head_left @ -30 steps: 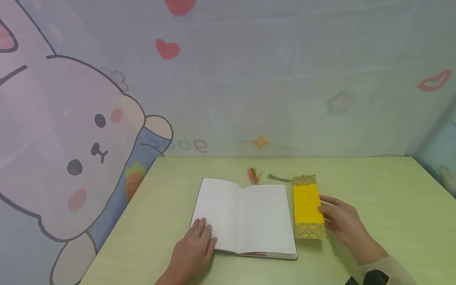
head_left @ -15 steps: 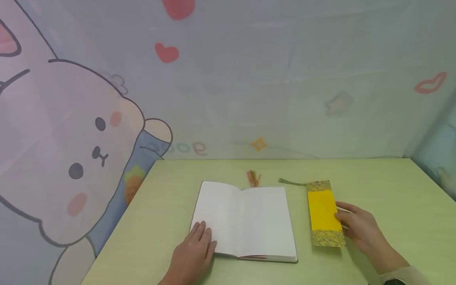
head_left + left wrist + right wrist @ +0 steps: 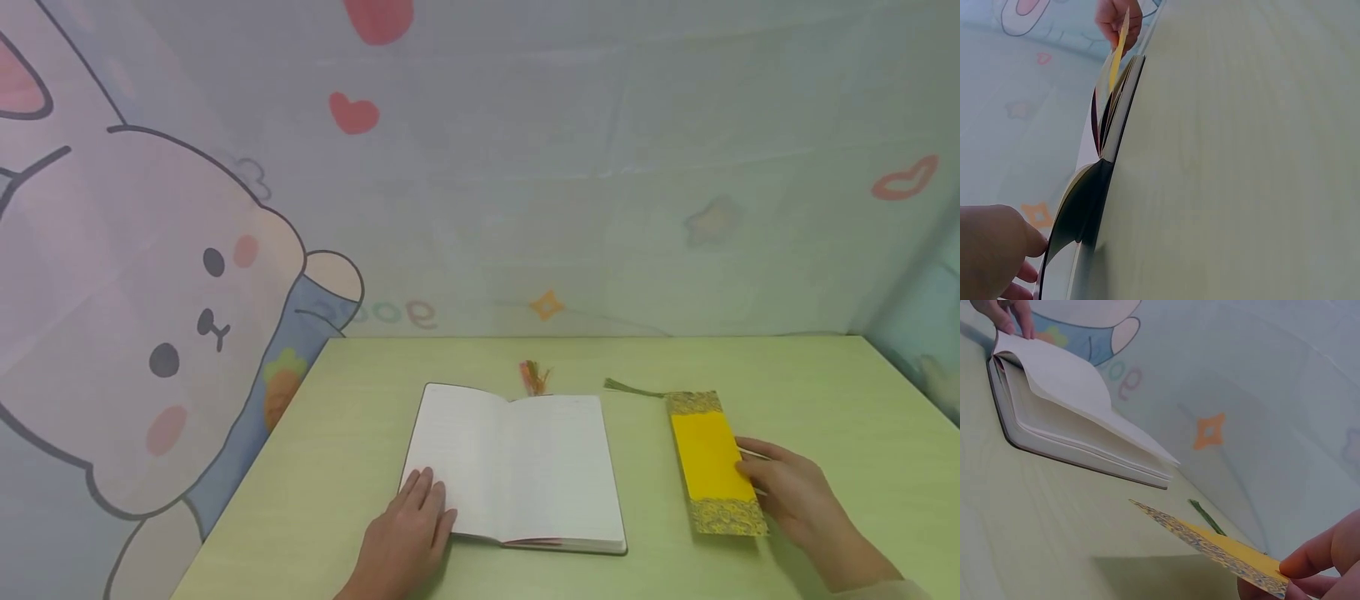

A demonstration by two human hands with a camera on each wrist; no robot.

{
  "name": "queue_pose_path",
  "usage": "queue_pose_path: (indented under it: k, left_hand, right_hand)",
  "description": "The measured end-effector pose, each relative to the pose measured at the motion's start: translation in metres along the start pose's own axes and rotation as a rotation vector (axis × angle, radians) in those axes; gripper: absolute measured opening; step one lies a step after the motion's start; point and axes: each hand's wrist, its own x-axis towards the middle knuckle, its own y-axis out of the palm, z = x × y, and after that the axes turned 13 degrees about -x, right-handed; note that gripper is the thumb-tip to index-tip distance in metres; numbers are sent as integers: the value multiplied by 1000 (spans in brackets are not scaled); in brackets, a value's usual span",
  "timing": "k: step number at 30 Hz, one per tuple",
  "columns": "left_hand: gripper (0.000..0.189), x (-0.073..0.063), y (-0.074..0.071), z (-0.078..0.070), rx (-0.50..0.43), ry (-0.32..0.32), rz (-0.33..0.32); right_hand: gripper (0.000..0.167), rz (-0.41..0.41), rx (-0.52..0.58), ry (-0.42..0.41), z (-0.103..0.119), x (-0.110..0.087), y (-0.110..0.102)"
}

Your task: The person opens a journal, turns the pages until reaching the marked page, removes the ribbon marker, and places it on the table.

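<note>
An open notebook (image 3: pixel 555 467) with white pages lies in the middle of the table in the head view. My left hand (image 3: pixel 405 533) rests on the lower left corner of its left page, fingers nearly straight. To the right of the notebook, my right hand (image 3: pixel 806 500) pinches the long right edge of a yellow bookmark (image 3: pixel 708 458). Patterned bands cross both of the bookmark's ends, and a green tassel (image 3: pixel 633 388) trails left from its top. The right wrist view shows the bookmark (image 3: pixel 1229 547) tilted above the table, over its shadow, between thumb and fingers.
Pink, green and orange tassels (image 3: pixel 534 379) stick out past the notebook's top edge. Beneath everything is a pale green table (image 3: pixel 322 433). Behind it hangs a printed cloth (image 3: pixel 480 208) with a cartoon rabbit and hearts.
My right hand has moved right and toward me with the bookmark, widening its gap from the notebook. The bookmark has turned slightly. My left hand has stayed on the page.
</note>
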Motion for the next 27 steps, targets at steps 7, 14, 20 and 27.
queue_pose_path:
  k: [7, 14, 20, 27]
  left_hand:
    - [33, 0, 0, -1, -4, -15, 23]
    - [33, 0, 1, 0, -7, -2, 10]
    - [32, 0, 1, 0, -8, 13, -6]
    - [33, 0, 0, 0, -14, 18, -9]
  right_hand:
    - [71, -3, -44, 24, -4, 3, -9]
    - [69, 10, -168, 43, -2, 1, -13]
    - [75, -44, -334, 10, 2, -8, -12]
    - [75, -137, -585, -56, 4, -15, -9]
